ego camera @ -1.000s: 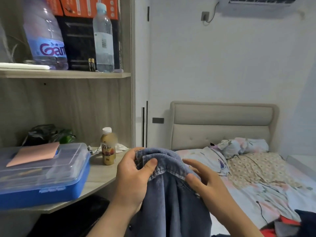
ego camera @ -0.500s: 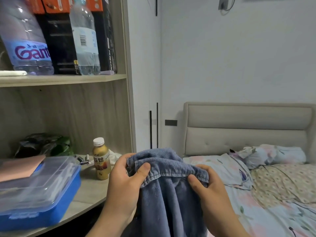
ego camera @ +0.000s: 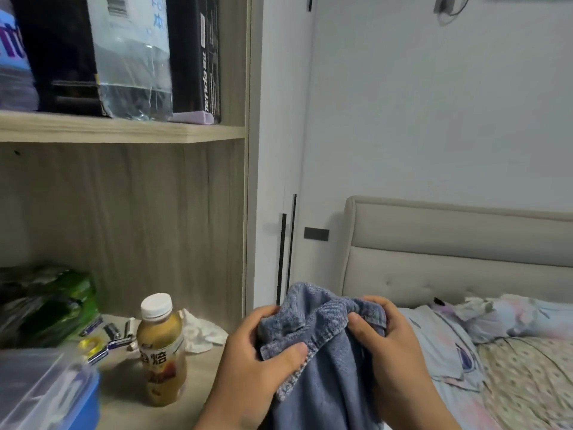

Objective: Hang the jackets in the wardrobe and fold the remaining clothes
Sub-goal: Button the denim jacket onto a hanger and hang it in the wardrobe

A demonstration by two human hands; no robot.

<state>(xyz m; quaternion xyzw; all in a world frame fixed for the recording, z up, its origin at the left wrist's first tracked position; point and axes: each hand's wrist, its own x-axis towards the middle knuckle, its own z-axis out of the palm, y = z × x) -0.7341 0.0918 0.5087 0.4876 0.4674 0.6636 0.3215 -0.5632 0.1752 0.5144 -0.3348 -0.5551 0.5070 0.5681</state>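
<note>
A blue denim jacket [ego camera: 328, 367] hangs in front of me, bunched at its top edge. My left hand [ego camera: 260, 364] grips the left side of that edge, thumb pressed over the seam. My right hand [ego camera: 390, 358] holds the right side, fingers curled round the fabric. The jacket's lower part runs out of the bottom of the frame. Straight ahead stands the white wardrobe [ego camera: 279, 169], its doors closed, with two thin black handles [ego camera: 286, 252].
A wooden desk [ego camera: 204, 395] at my left carries a tea bottle [ego camera: 161, 349], a blue-lidded plastic box [ego camera: 46, 395], batteries and a white cloth. The shelf [ego camera: 124, 130] above holds water bottles and boxes. A bed [ego camera: 511, 361] with a padded headboard lies at right.
The view has closed in on the wardrobe and swung left. Both hands have drawn nearer each other, bunching the jacket's top edge more tightly.
</note>
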